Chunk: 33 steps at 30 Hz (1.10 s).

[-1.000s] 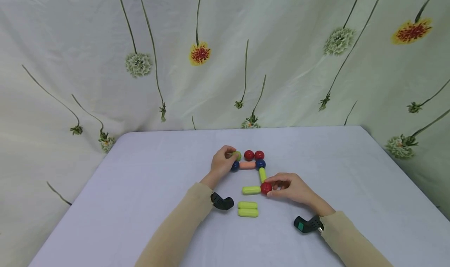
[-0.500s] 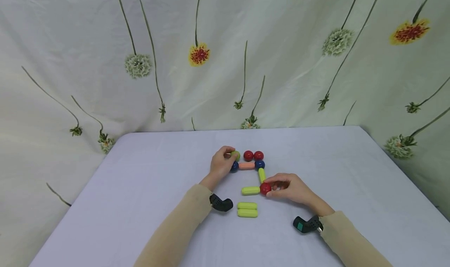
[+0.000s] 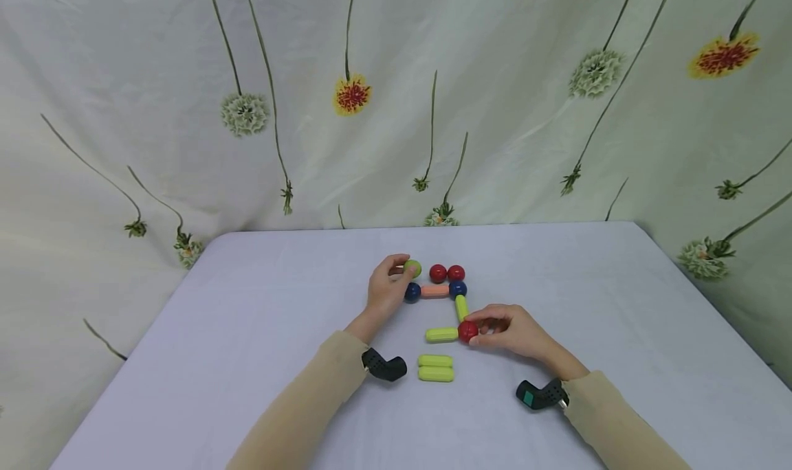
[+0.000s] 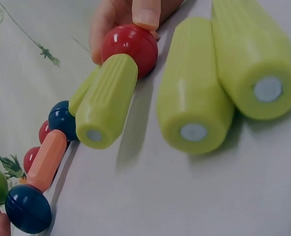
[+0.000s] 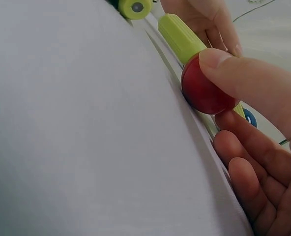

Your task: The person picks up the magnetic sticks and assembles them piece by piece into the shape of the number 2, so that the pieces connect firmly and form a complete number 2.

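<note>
Floral cloth (image 3: 396,133) behind pale table (image 3: 557,271)

From above and farthest back, the head view looks forward and down over the table (image 3: 260,332). The left wrist view, low and tilted, faces two yellow-green sticks (image 4: 197,83) close up at upper right. The right wrist view, also near and tilted, skims the table — both wrist views share the red ball (image 5: 204,86) in the right hand (image 3: 516,330), upper centre, then right of centre.
</note>
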Each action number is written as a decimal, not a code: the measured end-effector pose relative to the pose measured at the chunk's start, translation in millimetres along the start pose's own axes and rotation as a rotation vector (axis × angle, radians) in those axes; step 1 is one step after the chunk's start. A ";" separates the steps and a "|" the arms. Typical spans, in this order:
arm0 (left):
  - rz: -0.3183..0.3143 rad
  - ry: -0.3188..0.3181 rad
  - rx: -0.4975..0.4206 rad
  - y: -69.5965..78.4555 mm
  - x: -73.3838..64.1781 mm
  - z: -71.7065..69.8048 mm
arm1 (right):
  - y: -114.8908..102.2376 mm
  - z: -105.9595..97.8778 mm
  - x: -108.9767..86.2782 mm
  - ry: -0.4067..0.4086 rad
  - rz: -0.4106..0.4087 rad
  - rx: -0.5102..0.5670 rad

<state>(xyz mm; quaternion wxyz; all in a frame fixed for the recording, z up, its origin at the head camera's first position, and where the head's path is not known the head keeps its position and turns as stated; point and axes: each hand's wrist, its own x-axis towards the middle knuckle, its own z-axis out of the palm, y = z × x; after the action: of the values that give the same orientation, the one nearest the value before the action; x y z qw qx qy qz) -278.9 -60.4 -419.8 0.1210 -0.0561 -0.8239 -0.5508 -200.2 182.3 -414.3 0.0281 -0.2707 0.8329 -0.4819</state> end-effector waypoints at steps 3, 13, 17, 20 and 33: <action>0.018 0.000 -0.055 5.2 -4.8 -4.0 | -0.1 0.0 0.0 0.000 -0.003 -0.003; 0.044 -0.038 -0.117 16.0 -26.8 -16.3 | -2.1 -0.3 -0.1 0.001 -0.004 -0.007; 0.061 -0.073 -0.129 18.8 -36.9 -21.1 | -2.3 -0.3 0.1 0.002 -0.007 -0.007; 0.065 -0.098 -0.147 30.3 -47.7 -26.2 | -1.7 -0.1 0.0 0.001 -0.010 -0.009; 0.050 -0.142 -0.172 49.6 -79.7 -35.7 | -1.0 1.4 -0.7 0.004 0.006 -0.008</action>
<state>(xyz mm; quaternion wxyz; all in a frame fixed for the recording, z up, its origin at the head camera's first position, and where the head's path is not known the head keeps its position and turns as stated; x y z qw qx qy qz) -186.0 -70.8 -383.3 0.0708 -0.1258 -0.7783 -0.6111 -198.7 181.2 -414.4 0.0266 -0.2674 0.8356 -0.4791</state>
